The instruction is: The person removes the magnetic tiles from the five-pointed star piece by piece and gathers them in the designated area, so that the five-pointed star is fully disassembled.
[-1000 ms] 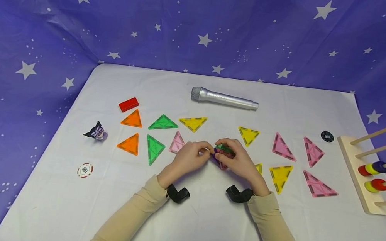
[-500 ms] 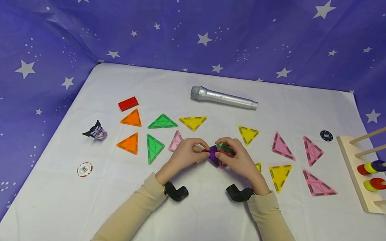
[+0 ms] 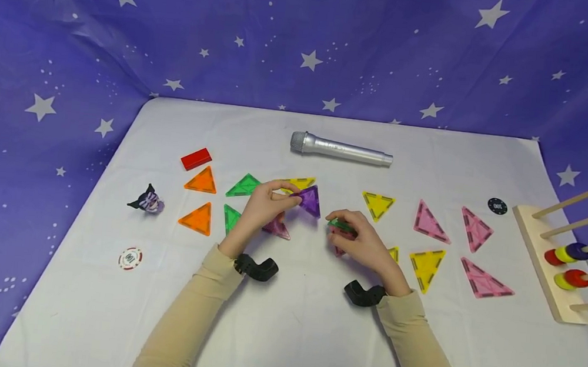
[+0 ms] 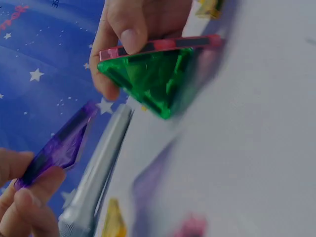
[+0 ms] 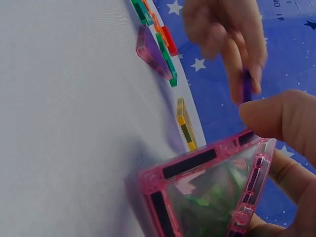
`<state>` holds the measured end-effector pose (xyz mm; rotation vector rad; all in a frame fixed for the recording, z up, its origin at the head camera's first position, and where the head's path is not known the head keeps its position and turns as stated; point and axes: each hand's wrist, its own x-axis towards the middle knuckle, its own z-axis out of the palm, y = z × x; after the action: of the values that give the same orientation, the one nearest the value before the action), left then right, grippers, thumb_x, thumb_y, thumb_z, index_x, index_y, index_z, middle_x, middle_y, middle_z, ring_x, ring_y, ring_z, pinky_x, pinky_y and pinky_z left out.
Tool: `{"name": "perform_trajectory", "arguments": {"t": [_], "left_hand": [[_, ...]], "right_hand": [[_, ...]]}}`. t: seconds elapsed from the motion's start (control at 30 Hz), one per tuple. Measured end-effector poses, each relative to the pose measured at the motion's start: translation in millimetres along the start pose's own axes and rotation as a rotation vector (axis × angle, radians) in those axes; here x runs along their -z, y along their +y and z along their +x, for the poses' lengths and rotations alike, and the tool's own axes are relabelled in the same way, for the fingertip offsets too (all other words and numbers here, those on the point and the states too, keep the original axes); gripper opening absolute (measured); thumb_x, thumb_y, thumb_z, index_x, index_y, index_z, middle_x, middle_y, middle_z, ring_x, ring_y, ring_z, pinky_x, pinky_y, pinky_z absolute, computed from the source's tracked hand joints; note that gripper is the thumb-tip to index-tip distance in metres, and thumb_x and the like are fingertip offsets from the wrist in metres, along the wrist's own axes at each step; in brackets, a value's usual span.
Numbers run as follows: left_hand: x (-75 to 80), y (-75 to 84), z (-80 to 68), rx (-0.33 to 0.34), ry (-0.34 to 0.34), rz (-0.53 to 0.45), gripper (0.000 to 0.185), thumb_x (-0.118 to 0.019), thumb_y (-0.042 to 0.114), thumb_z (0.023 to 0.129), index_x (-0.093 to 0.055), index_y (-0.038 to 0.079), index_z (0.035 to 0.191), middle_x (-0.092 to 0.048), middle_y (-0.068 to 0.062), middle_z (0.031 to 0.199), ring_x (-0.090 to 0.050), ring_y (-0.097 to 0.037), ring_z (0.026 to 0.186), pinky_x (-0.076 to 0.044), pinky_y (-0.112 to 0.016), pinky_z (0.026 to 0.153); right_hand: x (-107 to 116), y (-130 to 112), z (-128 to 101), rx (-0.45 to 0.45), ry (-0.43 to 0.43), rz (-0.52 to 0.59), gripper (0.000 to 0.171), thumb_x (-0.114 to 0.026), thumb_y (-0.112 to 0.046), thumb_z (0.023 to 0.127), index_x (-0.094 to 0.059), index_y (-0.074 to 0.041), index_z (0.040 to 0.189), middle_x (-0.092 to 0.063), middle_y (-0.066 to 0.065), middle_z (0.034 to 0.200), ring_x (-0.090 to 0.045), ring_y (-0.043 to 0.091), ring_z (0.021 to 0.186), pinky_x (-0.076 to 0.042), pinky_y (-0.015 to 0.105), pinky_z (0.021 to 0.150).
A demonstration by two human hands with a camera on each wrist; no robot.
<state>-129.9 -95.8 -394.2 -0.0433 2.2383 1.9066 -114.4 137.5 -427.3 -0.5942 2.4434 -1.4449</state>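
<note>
My left hand [image 3: 262, 207] pinches a purple triangle magnetic tile [image 3: 309, 200] by one corner, raised above the table; the left wrist view shows this purple tile [image 4: 64, 143] tilted between thumb and fingers. To its right, my right hand [image 3: 363, 241] holds a green triangle tile [image 3: 342, 226] together with a pink triangle tile [image 3: 338, 247]. Seen from the left wrist, the green tile [image 4: 155, 81] meets the edge of the pink tile [image 4: 170, 44]. A second pink tile [image 3: 277, 228] lies partly hidden beneath my left forearm and hand.
Orange tiles [image 3: 197, 219], green tiles [image 3: 243, 185], yellow tiles [image 3: 378, 206] and pink tiles [image 3: 475, 229] lie around the hands. A silver microphone [image 3: 342, 150] lies behind. At right stands a wooden peg rack [image 3: 547, 261]; at left are a red block [image 3: 196, 159], small figure [image 3: 149, 200] and chip [image 3: 130, 258].
My left hand has drawn the purple tile away from the tiles in my right hand, moving it left and toward the back. The right hand has stayed nearly still.
</note>
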Motion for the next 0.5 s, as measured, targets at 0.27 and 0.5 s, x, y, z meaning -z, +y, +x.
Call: {"name": "perform_trajectory", "arguments": {"t": [0.27, 0.5], "left_hand": [[-36.3, -5.1, 48.3, -0.036, 0.022, 0.003, 0.02, -0.067, 0.014, 0.081, -0.066, 0.007, 0.1, -0.061, -0.021, 0.065, -0.045, -0.018, 0.039, -0.032, -0.024, 0.042], [-51.5, -10.4, 59.4, -0.002, 0.007, 0.181, 0.019, -0.063, 0.016, 0.085, -0.064, 0.009, 0.103, -0.046, 0.0, 0.042, -0.045, -0.017, 0.036, -0.031, -0.02, 0.037]], "right_hand": [[1.5, 0.8, -0.4, -0.01, -0.011, 0.028, 0.031, -0.064, -0.014, 0.081, -0.06, -0.014, 0.112, -0.048, 0.01, 0.109, -0.045, 0.023, 0.094, -0.039, 0.039, 0.079], [-1.3, 1.7, 0.7, 0.006, -0.006, 0.024, 0.03, -0.064, -0.013, 0.081, -0.061, -0.014, 0.111, -0.049, 0.01, 0.109, -0.045, 0.022, 0.095, -0.038, 0.038, 0.079]]}}
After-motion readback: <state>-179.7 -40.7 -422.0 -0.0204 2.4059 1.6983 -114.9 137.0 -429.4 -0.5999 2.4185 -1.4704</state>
